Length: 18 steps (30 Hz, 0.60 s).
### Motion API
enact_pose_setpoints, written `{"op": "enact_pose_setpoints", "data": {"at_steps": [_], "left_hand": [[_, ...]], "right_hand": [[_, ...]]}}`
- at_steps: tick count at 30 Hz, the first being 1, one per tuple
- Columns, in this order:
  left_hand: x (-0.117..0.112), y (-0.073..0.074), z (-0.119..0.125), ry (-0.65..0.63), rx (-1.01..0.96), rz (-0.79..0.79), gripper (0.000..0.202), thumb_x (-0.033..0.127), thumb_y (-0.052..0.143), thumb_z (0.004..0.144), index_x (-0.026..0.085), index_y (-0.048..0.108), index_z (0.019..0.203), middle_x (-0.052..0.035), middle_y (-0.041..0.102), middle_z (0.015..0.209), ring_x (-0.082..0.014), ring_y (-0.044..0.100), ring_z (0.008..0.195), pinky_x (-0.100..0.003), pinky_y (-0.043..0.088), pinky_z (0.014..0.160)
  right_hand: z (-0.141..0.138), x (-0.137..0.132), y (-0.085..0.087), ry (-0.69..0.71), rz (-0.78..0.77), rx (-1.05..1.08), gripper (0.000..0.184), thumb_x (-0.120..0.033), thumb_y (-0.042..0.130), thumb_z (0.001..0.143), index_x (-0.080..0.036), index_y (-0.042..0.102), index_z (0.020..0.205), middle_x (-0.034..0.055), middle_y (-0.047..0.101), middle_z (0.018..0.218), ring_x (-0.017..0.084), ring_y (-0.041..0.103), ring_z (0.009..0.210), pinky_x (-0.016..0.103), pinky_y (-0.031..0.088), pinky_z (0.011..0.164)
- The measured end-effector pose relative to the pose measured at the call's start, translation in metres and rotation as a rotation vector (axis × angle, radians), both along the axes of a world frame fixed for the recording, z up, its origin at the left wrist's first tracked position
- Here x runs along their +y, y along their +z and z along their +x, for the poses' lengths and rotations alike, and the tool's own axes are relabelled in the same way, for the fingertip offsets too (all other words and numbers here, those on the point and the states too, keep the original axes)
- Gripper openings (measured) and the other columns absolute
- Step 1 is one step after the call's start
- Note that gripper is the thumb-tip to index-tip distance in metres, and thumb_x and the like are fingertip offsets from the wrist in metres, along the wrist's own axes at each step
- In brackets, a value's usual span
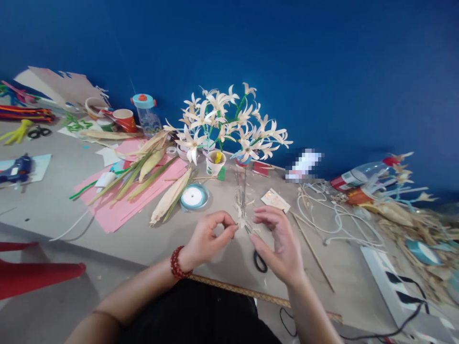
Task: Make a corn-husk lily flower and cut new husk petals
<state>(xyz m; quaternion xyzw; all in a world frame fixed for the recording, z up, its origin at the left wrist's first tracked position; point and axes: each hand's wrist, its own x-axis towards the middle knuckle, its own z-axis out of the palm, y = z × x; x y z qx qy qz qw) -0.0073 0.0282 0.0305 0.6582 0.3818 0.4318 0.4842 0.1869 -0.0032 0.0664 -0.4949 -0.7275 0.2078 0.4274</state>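
My left hand [211, 236], with a red beaded bracelet at the wrist, is in a pinch over the near part of the table. Whatever lies between thumb and forefinger is too small to name. Facing it, my right hand [278, 241] has thumb and fingers apart, holding nothing visible. Scissors with a black handle [260, 262] lie beneath the right hand, their blades partly hidden. Pale scraps [241, 210] and thin wires [245, 184] lie just beyond the fingertips. Farther back, white husk flowers [222, 119] on green stems stand in cups [215, 162].
Left are corn husks [152, 162] on pink paper [111, 217], a ribbon roll [194, 196] and a glue gun [17, 169]. Right are a wooden stick [315, 253], white cord [340, 220], a plastic bottle [362, 174] and a power strip [382, 282]. A blue wall [322, 71] rises behind.
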Motion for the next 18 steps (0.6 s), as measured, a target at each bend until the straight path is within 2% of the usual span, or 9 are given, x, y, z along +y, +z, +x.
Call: {"op": "enact_pose_setpoints", "data": {"at_steps": [3,6,12,18], "left_hand": [[0.000,-0.003,0.003,-0.002,-0.094,0.267,0.011,0.017,0.055,0.091,0.017,0.058,0.080,-0.0029,0.062,0.075,-0.0146,0.058,0.073,-0.026,0.046,0.070],[0.001,-0.008,0.005,-0.026,-0.203,0.439,0.008,0.011,0.055,0.091,0.017,0.059,0.088,-0.0050,0.064,0.077,-0.0166,0.058,0.077,-0.030,0.047,0.072],[0.001,-0.012,0.008,-0.027,-0.229,0.541,0.009,0.011,0.054,0.091,0.017,0.060,0.091,-0.0055,0.065,0.077,-0.0171,0.058,0.075,-0.033,0.047,0.072],[-0.001,-0.013,0.011,-0.019,-0.202,0.590,0.011,0.007,0.054,0.089,0.018,0.058,0.091,-0.0051,0.065,0.078,-0.0170,0.058,0.075,-0.033,0.047,0.071]], "right_hand": [[-0.009,-0.006,-0.009,-0.017,0.176,0.027,0.037,-0.012,0.067,0.082,-0.025,0.057,0.115,0.0101,0.057,0.114,0.028,0.056,0.111,0.047,0.049,0.093],[-0.016,-0.008,-0.008,0.005,0.263,0.051,0.041,-0.006,0.068,0.080,-0.024,0.057,0.116,0.0096,0.058,0.110,0.025,0.058,0.104,0.044,0.052,0.089],[-0.022,-0.005,-0.003,0.058,0.369,0.031,0.035,0.000,0.062,0.079,-0.022,0.060,0.105,0.0079,0.061,0.102,0.021,0.063,0.091,0.036,0.055,0.079],[-0.021,0.000,0.001,0.063,0.453,-0.017,0.030,-0.001,0.061,0.079,-0.023,0.062,0.100,0.0067,0.064,0.093,0.023,0.065,0.089,0.043,0.057,0.080]]}}
